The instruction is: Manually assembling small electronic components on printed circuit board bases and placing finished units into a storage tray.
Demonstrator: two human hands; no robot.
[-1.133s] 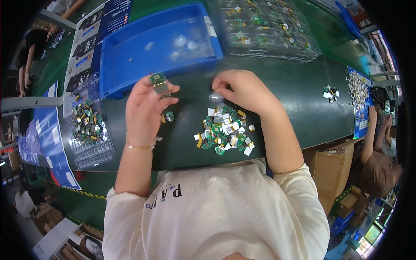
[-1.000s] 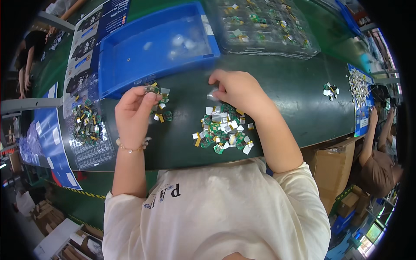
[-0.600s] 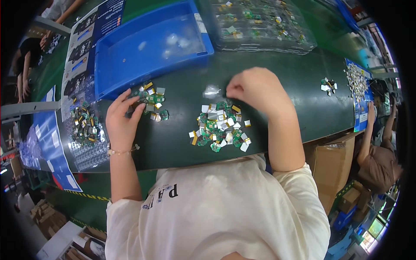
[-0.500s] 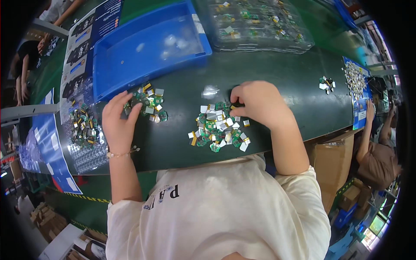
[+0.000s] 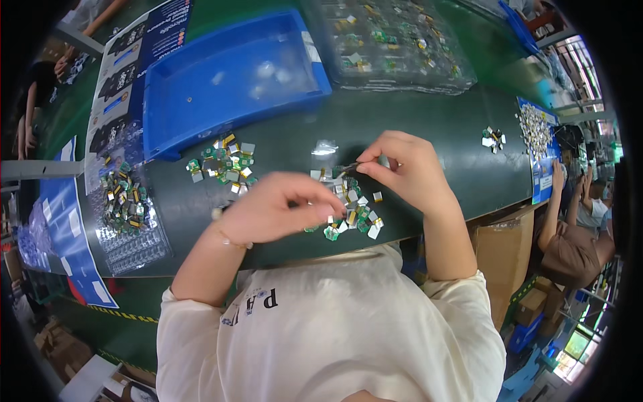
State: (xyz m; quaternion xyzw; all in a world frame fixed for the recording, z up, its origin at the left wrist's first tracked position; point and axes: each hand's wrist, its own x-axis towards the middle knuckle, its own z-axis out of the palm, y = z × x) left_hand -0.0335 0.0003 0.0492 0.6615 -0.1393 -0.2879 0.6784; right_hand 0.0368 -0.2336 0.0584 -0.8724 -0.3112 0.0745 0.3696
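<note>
A loose pile of small green circuit boards with silvery and white square parts [image 5: 362, 213] lies on the dark green table in front of me. My right hand [image 5: 405, 171] is at its far right edge, thumb and forefinger pinching a small circuit board [image 5: 347, 167] held just above the pile. My left hand [image 5: 278, 209] reaches over the pile's left side, slightly blurred. Its thumb and fingertips come together low over the boards; whatever is between them is hidden. Past it sits a second pile of similar boards [image 5: 231, 159].
A blue plastic bin [image 5: 234, 130] stands at the far left, beside stacked clear trays of boards [image 5: 408, 80]. More boards [image 5: 127, 194] lie on a clear blister tray [image 5: 134, 248] at left. A small clear bag [image 5: 325, 149] lies beyond the pile. Farther right is a small cluster [image 5: 494, 139].
My left hand has moved right from the second pile to the central one, its fingers drawing together. My right hand has pulled back slightly and now holds a circuit board up.
</note>
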